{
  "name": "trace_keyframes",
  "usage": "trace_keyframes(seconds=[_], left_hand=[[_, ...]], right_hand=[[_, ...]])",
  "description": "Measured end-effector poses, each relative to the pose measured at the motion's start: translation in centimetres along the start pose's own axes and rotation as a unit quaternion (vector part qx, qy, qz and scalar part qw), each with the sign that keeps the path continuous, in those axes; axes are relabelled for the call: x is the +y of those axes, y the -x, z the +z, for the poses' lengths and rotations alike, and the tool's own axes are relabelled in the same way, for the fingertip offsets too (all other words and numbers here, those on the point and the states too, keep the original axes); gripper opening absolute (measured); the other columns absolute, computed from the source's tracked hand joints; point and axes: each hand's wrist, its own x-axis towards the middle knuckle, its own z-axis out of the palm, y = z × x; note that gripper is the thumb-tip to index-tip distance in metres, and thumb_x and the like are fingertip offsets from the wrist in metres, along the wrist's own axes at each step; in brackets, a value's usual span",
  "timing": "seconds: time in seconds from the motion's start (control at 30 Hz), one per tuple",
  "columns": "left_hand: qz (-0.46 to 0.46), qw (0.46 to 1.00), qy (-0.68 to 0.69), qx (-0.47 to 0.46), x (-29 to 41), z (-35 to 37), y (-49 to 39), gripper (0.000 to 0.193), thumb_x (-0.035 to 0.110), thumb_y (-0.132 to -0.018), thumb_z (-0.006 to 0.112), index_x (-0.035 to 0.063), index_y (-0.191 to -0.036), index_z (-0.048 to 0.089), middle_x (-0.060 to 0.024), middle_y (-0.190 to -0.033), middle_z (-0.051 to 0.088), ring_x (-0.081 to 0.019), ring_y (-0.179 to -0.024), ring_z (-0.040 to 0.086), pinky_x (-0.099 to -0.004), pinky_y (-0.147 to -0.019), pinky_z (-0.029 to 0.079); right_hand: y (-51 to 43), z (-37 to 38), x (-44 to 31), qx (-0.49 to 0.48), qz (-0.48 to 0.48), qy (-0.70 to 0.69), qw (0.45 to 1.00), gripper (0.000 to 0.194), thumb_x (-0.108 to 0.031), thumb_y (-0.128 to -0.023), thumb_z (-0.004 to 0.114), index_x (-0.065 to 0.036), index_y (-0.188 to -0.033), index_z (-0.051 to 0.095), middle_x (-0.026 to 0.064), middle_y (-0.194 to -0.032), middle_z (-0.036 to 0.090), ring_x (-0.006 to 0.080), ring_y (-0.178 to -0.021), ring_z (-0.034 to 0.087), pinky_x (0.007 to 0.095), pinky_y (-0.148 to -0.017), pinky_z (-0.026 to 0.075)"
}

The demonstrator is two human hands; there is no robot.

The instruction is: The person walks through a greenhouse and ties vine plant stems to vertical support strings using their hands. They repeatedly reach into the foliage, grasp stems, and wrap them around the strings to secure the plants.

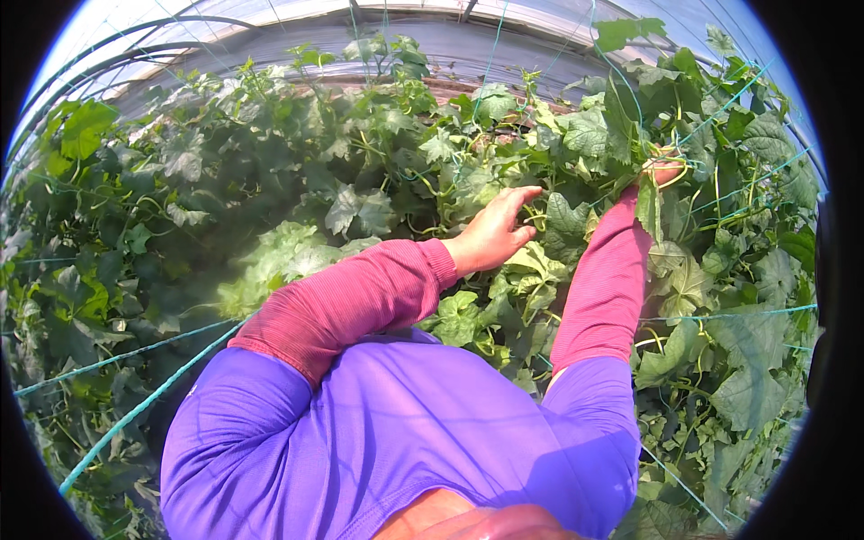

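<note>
Lobed green leaves and curling tendrils of climbing vines surround both of my hands. My left hand (pixel 496 229) reaches over the foliage with its fingers apart, close to a curled tendril (pixel 536 217) and a broad leaf (pixel 567 219); nothing shows in it. Farther right and higher up, my right hand (pixel 663 170) is among vine stems (pixel 675 152), partly hidden by a hanging leaf (pixel 648 206). Its fingers are largely covered, so its hold is unclear. A teal twine (pixel 628 84) comes down from above to the stems beside it.
More teal strings cross at the right (pixel 736 314), and a thicker teal rope (pixel 148 401) runs slanting at the lower left. Dense vines spread on both sides. Behind them are plastic sheeting (pixel 445 54) and curved greenhouse hoops (pixel 182 23).
</note>
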Motion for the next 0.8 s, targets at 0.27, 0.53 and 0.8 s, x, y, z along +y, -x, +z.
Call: trace_keyframes(seconds=[0.27,0.53,0.8], left_hand=[[0.086,0.995,0.042,0.01,4.4,2.2,7.2,0.074,0.005,-0.079,0.06,0.0054,-0.139,0.017,-0.0182,-0.137,0.023,-0.0312,-0.129,0.026,-0.0404,-0.102,0.033],[0.193,0.969,0.1,-0.121,9.6,-1.6,18.7,0.061,0.019,-0.09,0.05,0.0026,-0.139,0.018,-0.0183,-0.137,0.027,-0.0283,-0.125,0.035,-0.039,-0.101,0.034],[0.246,0.955,0.082,-0.141,8.4,-11.7,35.2,0.045,0.007,-0.084,0.044,0.0054,-0.129,0.039,-0.0143,-0.116,0.053,-0.0258,-0.093,0.06,-0.0373,-0.081,0.049]], right_hand=[[3.8,-3.8,4.0,-0.143,0.349,0.047,0.925,0.007,-0.005,-0.079,0.046,-0.002,-0.084,0.051,0.0096,-0.074,0.054,0.0204,-0.065,0.054,0.0314,-0.048,0.04],[24.3,-4.2,-22.0,-0.022,0.035,-0.259,0.965,0.031,-0.005,-0.087,0.049,0.003,-0.118,0.047,0.0132,-0.117,0.053,0.0193,-0.104,0.052,0.0318,-0.09,0.041],[42.0,-11.4,-39.5,-0.011,-0.302,-0.294,0.907,0.016,-0.003,-0.084,0.043,0.006,-0.094,0.052,0.0214,-0.094,0.059,0.0278,-0.079,0.061,0.0347,-0.071,0.054]])
